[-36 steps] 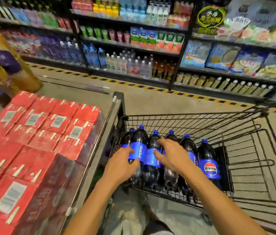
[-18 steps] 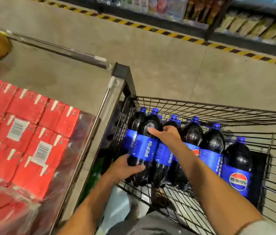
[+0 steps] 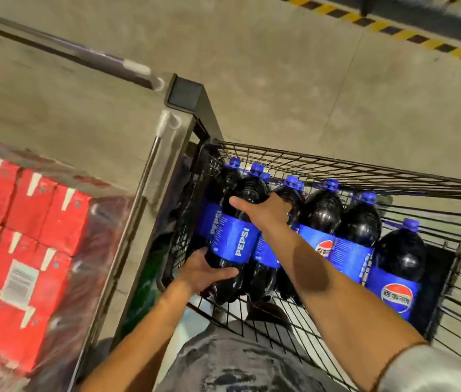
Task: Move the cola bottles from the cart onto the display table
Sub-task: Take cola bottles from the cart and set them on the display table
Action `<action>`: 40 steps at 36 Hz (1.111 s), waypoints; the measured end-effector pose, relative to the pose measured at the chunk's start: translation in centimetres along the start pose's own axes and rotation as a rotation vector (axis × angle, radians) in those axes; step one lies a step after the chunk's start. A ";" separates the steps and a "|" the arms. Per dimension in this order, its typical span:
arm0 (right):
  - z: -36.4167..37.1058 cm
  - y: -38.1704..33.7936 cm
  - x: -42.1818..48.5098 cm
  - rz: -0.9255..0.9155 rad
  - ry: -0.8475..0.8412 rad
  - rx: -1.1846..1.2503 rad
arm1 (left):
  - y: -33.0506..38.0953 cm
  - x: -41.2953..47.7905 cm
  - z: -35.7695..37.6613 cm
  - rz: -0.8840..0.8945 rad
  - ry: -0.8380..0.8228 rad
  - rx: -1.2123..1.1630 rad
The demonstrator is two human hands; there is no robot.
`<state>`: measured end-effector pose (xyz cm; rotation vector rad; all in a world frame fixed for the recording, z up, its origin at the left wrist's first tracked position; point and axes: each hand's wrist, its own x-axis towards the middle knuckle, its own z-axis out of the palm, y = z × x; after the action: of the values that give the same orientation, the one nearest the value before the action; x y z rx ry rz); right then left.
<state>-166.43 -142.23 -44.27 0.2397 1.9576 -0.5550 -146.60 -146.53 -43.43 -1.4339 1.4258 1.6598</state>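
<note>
Gripping is noted at both ends: the left hand [image 3: 204, 274] curls under the lower body of the leftmost cola bottle [image 3: 235, 241], apparently taking its weight. The right hand [image 3: 266, 210] wraps the dark shoulder above the blue label, judged to steady the tilt. That bottle lies inside the cart [image 3: 308, 158], not yet clear of the wire rim. To its right, other bottles [image 3: 324, 210] lean in a row, caps far. Left of the cart, the table [image 3: 54, 103] carries wrapped red cartons [image 3: 25, 250] near. Its far portion shows bare surface, a likely landing spot.
</note>
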 end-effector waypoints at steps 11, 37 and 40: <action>-0.4 0.7 -1.4 -0.103 -0.079 0.326 | -0.5 -2.2 1.0 0.108 0.132 -0.055; -2.4 0.9 -20.2 -0.778 -0.067 0.317 | -3.5 -15.6 2.6 0.501 0.553 -0.082; -2.7 1.9 -24.0 -0.857 -0.056 0.281 | -4.5 -18.2 3.0 0.540 0.601 -0.112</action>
<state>-157.28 -137.46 -22.33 -0.4693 1.8651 -1.3707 -138.23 -137.99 -28.63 -1.8232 2.2409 1.7011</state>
